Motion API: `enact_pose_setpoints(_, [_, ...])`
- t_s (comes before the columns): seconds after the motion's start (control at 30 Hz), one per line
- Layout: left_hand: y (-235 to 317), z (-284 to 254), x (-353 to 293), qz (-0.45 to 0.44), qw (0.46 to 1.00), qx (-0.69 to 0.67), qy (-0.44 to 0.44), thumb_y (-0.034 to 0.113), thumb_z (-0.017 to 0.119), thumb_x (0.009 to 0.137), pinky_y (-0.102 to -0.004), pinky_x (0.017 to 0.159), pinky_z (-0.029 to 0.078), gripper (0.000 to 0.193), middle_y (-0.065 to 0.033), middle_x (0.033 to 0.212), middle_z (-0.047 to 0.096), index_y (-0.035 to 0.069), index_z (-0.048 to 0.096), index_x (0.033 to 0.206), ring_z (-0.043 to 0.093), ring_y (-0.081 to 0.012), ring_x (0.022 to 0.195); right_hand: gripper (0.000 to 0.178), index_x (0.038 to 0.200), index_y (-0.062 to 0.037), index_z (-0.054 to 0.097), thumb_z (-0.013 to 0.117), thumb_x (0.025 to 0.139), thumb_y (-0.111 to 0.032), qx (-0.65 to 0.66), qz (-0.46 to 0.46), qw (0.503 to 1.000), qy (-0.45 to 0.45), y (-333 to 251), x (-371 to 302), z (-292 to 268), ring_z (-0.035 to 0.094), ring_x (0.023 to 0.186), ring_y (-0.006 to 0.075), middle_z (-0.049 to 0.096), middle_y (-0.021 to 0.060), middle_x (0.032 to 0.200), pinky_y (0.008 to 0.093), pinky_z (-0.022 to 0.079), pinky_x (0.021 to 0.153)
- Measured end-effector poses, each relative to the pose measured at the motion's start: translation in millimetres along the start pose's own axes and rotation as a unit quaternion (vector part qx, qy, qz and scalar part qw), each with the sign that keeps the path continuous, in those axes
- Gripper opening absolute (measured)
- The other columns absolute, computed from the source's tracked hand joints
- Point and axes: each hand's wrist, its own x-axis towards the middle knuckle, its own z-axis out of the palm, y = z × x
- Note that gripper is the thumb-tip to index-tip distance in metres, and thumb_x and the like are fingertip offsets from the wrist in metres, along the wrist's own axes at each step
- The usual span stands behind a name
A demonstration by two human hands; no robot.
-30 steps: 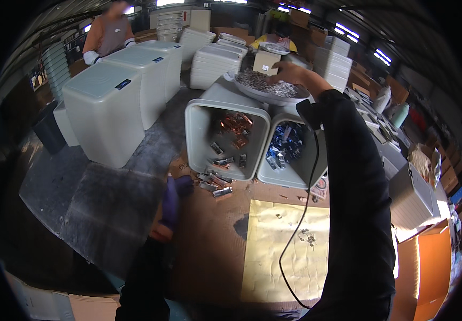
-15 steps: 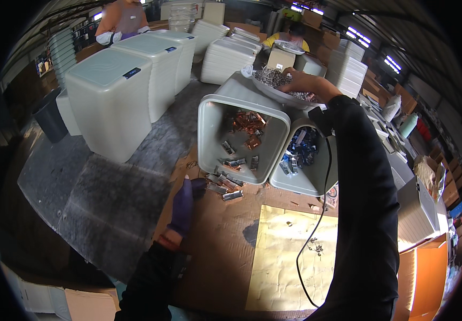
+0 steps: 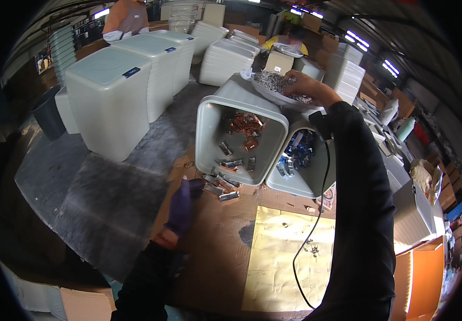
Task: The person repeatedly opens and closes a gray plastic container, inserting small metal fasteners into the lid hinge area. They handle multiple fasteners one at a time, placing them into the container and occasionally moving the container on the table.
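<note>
My right hand [image 3: 311, 88], bare, reaches into a white bowl [image 3: 279, 98] heaped with small silvery metal parts [image 3: 272, 80]. Its fingers bend down into the heap; their tips and anything between them are hidden. Purple-gloved, my left hand [image 3: 179, 206] rests low over the cardboard, fingers apart, beside a small pile of silver and copper-coloured pieces [image 3: 220, 185]. That pile lies at the mouth of a pale grey bin [image 3: 203, 139] tipped on its side, which holds more copper-coloured pieces [image 3: 247, 125]. A second tipped bin [image 3: 324, 168] contains blue pieces [image 3: 300, 150].
A yellow paper sheet [image 3: 274, 267] with a few tiny parts lies on the cardboard [image 3: 215, 257], a black cable [image 3: 298, 257] crossing it. Lidded bins [image 3: 108, 107] stand at left, stacked bins [image 3: 225, 61] behind. Two people [image 3: 128, 21] are at the far side.
My right hand has shifted slightly right and down within the bowl. My left hand stays almost in place beside the pile. The whole view has drifted a little.
</note>
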Motion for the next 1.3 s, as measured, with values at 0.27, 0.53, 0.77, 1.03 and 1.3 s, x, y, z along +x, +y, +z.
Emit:
enact_pose_setpoints(0.27, [-1.9, -1.8, 1.7, 0.003, 1.000, -0.010, 0.002, 0.045, 0.033, 0.112, -0.0340, 0.094, 0.052, 0.063, -0.0116, 0.109, 0.075, -0.004, 0.072, 0.116, 0.068, -0.0201, 0.098, 0.044, 0.119, -0.0105, 0.060, 0.077, 0.079, -0.007, 0.155, 0.009, 0.988, 0.001, 16.1, -4.5, -10.9, 0.063, 0.083, 0.0153, 0.067, 0.0052, 0.091, 0.0317, 0.051, 0.073])
enact_pose_setpoints(0.53, [-3.1, -1.0, 0.6, 0.001, 1.000, -0.017, 0.005, 0.044, 0.034, 0.112, -0.0341, 0.095, 0.052, 0.061, -0.0115, 0.110, 0.075, -0.003, 0.073, 0.115, 0.068, -0.0200, 0.100, 0.064, 0.132, -0.0217, 0.059, 0.086, 0.077, -0.039, 0.051, 0.032, 0.992, -0.114, 6.3, -17.4, -33.7, 0.061, 0.107, 0.0238, 0.062, 0.0118, 0.127, 0.0443, 0.054, 0.065])
enact_pose_setpoints(0.77, [0.4, -0.6, -2.2, 0.010, 1.000, 0.003, -0.004, 0.044, 0.035, 0.112, -0.0349, 0.096, 0.052, 0.060, -0.0126, 0.111, 0.075, -0.003, 0.072, 0.117, 0.069, -0.0213, 0.102, 0.071, 0.134, -0.0124, 0.060, 0.088, 0.074, -0.038, -0.036, -0.026, 0.997, -0.064, -1.2, -3.3, -9.3, 0.063, 0.117, 0.0306, 0.066, 0.0197, 0.127, 0.0421, 0.051, 0.093])
enact_pose_setpoints(1.03, [-0.3, -1.7, 0.0, -0.007, 1.000, -0.009, -0.008, 0.042, 0.035, 0.112, -0.0358, 0.096, 0.052, 0.059, -0.0147, 0.113, 0.074, -0.004, 0.071, 0.118, 0.069, -0.0228, 0.103, 0.050, 0.119, -0.0112, 0.066, 0.088, 0.074, -0.017, 0.103, 0.010, 0.994, 0.035, 21.2, -6.1, -23.9, 0.068, 0.088, 0.0194, 0.070, 0.0109, 0.099, 0.0344, 0.055, 0.077])
enact_pose_setpoints(1.3, [-4.8, -2.7, 0.7, -0.013, 1.000, -0.010, -0.003, 0.042, 0.035, 0.112, -0.0354, 0.096, 0.052, 0.059, -0.0128, 0.112, 0.075, -0.003, 0.072, 0.117, 0.069, -0.0215, 0.103, 0.057, 0.113, -0.0018, 0.070, 0.092, 0.064, -0.020, 0.242, 0.001, 0.970, 0.020, 24.8, 7.1, -39.2, 0.068, 0.094, 0.0216, 0.072, 0.0128, 0.099, 0.0332, 0.054, 0.085])
